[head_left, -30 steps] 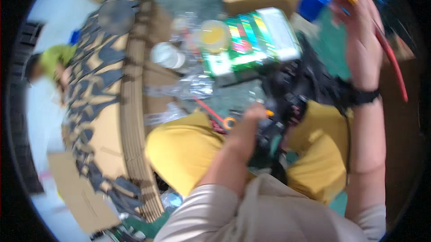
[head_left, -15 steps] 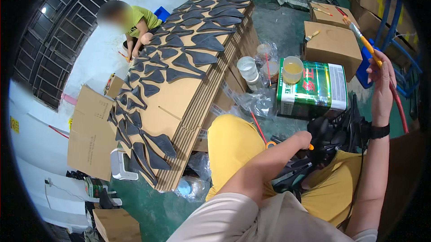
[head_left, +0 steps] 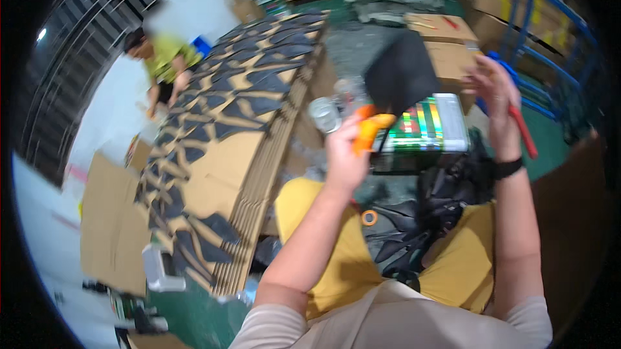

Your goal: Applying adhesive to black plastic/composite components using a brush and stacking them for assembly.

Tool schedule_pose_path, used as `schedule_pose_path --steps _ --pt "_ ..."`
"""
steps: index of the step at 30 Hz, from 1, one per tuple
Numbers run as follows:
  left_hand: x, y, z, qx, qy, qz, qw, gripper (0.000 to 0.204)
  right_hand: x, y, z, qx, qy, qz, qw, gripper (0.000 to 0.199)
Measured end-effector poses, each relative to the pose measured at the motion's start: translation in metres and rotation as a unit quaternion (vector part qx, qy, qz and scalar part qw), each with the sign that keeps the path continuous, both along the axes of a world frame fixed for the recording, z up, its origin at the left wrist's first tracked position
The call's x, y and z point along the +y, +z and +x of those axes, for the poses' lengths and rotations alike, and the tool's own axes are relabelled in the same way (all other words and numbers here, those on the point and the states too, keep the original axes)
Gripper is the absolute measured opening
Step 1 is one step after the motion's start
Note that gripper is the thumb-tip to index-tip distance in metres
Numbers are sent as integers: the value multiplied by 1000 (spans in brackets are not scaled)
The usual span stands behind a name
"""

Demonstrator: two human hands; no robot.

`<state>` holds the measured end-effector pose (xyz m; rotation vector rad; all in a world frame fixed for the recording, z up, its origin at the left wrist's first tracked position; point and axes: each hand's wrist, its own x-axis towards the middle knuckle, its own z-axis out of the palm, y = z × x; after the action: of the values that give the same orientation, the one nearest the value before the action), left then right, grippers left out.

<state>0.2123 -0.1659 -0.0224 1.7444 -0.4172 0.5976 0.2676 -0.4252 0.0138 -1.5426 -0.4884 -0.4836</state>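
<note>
My left hand (head_left: 346, 158) is raised in front of me, pinching a dark, flat black piece (head_left: 402, 72) by its lower edge. Bright orange (head_left: 372, 132) shows at my fingertips, like finger covers, though motion blurs it. The black piece hides part of a green metal can (head_left: 427, 129). On the right, my raised right hand (head_left: 495, 97) holds a brush by its red handle (head_left: 522, 132), which sticks out below the palm; the brush's head cannot be made out. Black shaped pieces (head_left: 446, 197) are heaped by my legs, near an orange ring (head_left: 369, 218).
Many black shaped pieces lie in rows on stacked cardboard (head_left: 213, 184) to the left. A person in a yellow-green top (head_left: 169, 58) crouches at its far side. A clear cup (head_left: 325, 115) stands left of the can. Boxes (head_left: 446, 58) and a blue trolley (head_left: 550, 45) are at right.
My left hand has risen from my lap, bringing up the black piece. My right hand has moved slightly left, and its brush has changed angle. The view has shifted.
</note>
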Motion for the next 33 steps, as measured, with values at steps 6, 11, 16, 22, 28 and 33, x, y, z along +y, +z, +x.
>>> schedule_pose_path --steps 6,11,16,22,28,33 --pt "-7 -11 7 -31 8 43 999 24 50 1 7 4 20 44 999 30" --pt "-20 -26 13 183 -116 -360 907 25 40 -11 22 78 66 59 993 20" --pt "-13 -30 21 272 -188 -537 776 39 53 -20 34 91 193 117 970 25" --pt "-27 -45 21 389 -355 -606 596 53 69 -32 41 149 254 158 943 21" --pt "-38 -39 14 414 -309 -482 707 45 87 -27 30 142 244 100 954 17" --pt "-34 -37 7 390 -303 -400 772 39 92 -30 33 94 191 67 975 18"
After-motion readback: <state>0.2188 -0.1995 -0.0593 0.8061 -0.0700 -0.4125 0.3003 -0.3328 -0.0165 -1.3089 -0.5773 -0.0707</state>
